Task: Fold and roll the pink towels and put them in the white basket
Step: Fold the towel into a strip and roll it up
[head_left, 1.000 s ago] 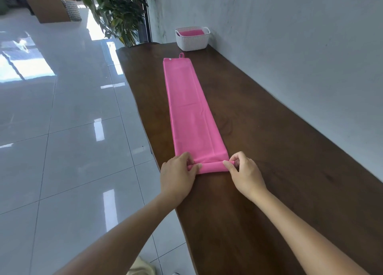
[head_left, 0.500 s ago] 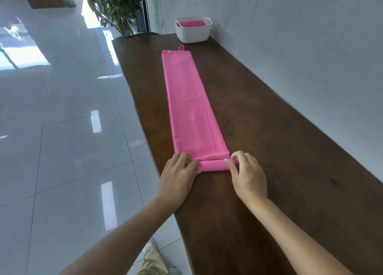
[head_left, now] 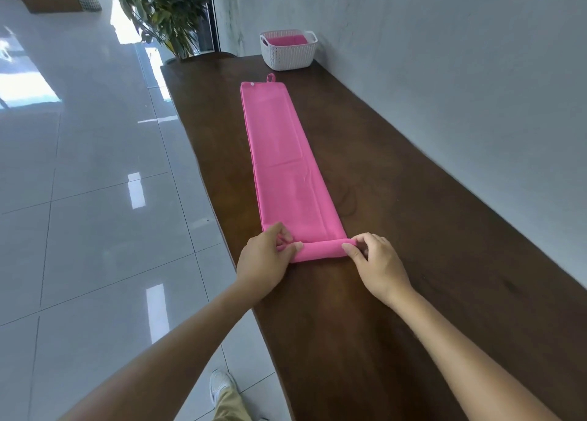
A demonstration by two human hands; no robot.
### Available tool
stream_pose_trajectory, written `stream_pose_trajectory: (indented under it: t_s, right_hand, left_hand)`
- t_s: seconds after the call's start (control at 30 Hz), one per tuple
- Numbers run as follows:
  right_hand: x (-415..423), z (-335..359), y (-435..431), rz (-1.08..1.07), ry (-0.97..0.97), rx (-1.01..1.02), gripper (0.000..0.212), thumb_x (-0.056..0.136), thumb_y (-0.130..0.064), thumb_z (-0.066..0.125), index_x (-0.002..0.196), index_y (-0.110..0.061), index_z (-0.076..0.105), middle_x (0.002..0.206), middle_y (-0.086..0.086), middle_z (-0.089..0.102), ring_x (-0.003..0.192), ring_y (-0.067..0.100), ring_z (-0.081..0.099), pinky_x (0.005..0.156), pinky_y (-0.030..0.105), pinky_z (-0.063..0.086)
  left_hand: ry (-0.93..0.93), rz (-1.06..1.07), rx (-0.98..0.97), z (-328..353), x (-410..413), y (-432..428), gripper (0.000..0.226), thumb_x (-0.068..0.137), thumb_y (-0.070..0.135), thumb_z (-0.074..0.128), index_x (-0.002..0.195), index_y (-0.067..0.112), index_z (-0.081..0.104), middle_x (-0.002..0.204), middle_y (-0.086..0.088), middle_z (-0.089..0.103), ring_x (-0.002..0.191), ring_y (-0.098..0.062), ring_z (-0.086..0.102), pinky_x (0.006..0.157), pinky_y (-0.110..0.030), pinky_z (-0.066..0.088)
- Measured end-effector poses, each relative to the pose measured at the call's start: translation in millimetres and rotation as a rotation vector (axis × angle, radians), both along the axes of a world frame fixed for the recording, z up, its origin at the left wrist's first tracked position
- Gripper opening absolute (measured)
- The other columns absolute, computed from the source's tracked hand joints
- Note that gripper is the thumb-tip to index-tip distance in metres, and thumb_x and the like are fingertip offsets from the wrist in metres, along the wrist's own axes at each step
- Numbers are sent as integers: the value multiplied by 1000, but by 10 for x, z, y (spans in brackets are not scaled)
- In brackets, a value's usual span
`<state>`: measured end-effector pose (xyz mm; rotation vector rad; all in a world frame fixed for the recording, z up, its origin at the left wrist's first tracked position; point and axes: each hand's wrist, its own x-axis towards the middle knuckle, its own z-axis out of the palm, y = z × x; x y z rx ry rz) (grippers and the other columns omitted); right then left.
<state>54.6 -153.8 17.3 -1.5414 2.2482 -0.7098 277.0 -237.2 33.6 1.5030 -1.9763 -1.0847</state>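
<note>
Nearest: left hand pinches the left end of the roll, thumb and fingers curled round it. Right hand does the same at the right end, thumb tip on the cloth. The roll is only a thin tube at the near end of the towel

The rest of the towel lies flat on the brown surface, folded into a long narrow strip running away from the person. Layered edges show along its right side

Handling, my read: thin, light, soft cloth with no stiffness, so the tube likely slackens or skews if one end leads. Hold at both ends as now, fingers over the top, and press lightly down so the layers don't creep sideways. Smooth weave may slip on the wood

Far end: small hanging loop and a pale dot at the corner. Expect the loop to end up outside the roll

Beyond it, the white basket sits against the wall, well apart from both hands, with pink cloth already inside
</note>
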Motion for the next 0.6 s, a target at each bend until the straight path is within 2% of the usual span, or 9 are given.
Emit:
stream_pose_trajectory:
  t_s: [0.07,0.17,0.23,0.3,0.43,0.53,0.6]
  right_hand:
    - [-21,22,-94,-39,-51,55,42,97,-58,48,110,-22,64,103,-6,64,91,9,59,61,13,37]
    - [-43,66,-223,-67,-48,136,52,94,-68,42,103,-22,65,96,-6,69,84,8,63,56,16,39]
    - [-62,102,-306,-85,-32,184,53,94,-69,42,94,-21,65,90,-5,70,79,7,64,55,18,40]
    - [-79,132,-378,-99,-23,219,55,94,-69,43,87,-20,65,84,-5,70,75,7,64,54,20,40]
    - [-60,161,-481,-131,33,264,61,94,-71,42,79,-16,64,78,-2,68,70,9,63,53,22,39]
    - [-7,180,-521,-183,90,218,49,94,-69,46,92,-22,58,88,-7,63,75,7,60,53,20,40]
    - [39,157,-505,-168,159,93,37,95,-62,51,100,-26,54,93,-10,60,77,5,58,54,17,41]
  left_hand:
    - [-27,22,-30,22,-20,-35,19,93,44,69,90,28,60,88,15,64,81,-5,62,72,-28,57]
    - [-161,-1,-377,-47,-23,-34,16,95,41,66,90,26,61,93,11,63,84,-12,56,76,-33,54]
    - [-178,-66,-590,-127,-3,-10,11,98,32,64,94,22,66,96,6,64,86,-17,53,78,-37,53]
    - [-177,-115,-721,-213,44,-5,11,98,28,65,97,19,70,96,3,66,86,-19,54,78,-38,54]
    - [-219,-200,-775,-332,145,-110,30,90,38,74,112,18,71,105,2,68,97,-21,59,87,-37,53]
    - [-243,-246,-772,-338,155,-198,37,88,36,77,118,17,70,110,0,67,102,-22,57,89,-39,54]
    - [-246,-261,-800,-330,161,-233,35,90,36,75,119,17,71,111,-2,65,103,-23,58,90,-38,54]
